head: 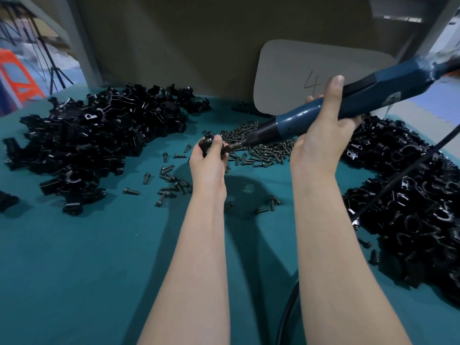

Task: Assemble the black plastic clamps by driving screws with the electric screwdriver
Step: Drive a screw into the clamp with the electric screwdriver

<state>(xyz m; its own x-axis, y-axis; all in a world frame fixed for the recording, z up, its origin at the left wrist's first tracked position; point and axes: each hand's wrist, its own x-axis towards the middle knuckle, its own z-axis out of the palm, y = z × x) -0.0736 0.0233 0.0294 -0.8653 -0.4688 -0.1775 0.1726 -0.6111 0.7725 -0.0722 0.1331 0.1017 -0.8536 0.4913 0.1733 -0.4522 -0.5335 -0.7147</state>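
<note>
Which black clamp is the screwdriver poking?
The clamp in the left hand, raised off the table. The screwdriver, gripped by the right hand, has its tip against it. The others lie loose in the left pile and right pile.

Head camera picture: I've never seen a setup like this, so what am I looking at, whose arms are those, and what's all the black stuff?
There is no machine here. The camera sits on a person's head and looks down, so the two bare arms are the wearer's own. The left hand holds a black plastic clamp. The right hand grips a blue electric screwdriver, its tip at that clamp. On the green table lie a left pile of black clamp parts, a right pile, and between them a heap of small dark screws, with some scattered nearer.
</note>
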